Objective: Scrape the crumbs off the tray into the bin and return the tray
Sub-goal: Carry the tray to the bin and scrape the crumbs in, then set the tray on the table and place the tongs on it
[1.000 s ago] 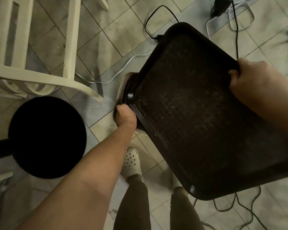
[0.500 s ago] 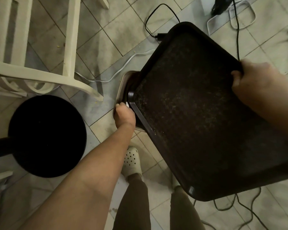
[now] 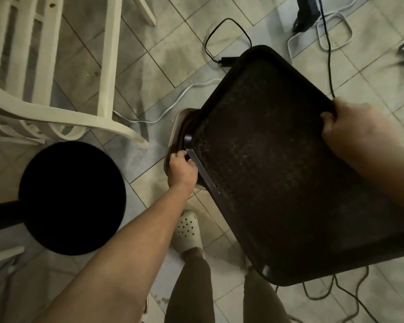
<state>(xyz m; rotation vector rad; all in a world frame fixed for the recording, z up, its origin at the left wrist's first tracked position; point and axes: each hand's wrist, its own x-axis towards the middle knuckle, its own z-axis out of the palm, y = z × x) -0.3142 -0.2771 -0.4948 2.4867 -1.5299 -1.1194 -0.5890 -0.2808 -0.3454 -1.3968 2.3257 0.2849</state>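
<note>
Since a second ago almost nothing has shifted: the tray [image 3: 277, 164] hangs at the same slant, and only the left hand [image 3: 181, 170] has crept a little along the tray's lower edge toward its corner. The right hand [image 3: 354, 136] grips the raised rim at the upper right, fingers curled over the lip, and takes the weight; from where I stand that looks like the reason the far side is lifted, so loose bits slide downhill. The left hand is down at the low corner with its fingers curled in against the edge, though I cannot tell whether they pinch the rim or a small scraper, or only brush it. The tray is held in the air over the bin [image 3: 176, 134], whose pale rim peeks out beneath the low corner, so whatever slides off should drop inside. Its long axis runs from upper left to lower right in the head view, with the low corner aimed at the bin. Fine specks are scattered across its dark surface. A white chair [image 3: 107, 66] and a round black stool [image 3: 73, 197] stand to the left, cables [image 3: 229, 40] trailing over the tiles.
</note>
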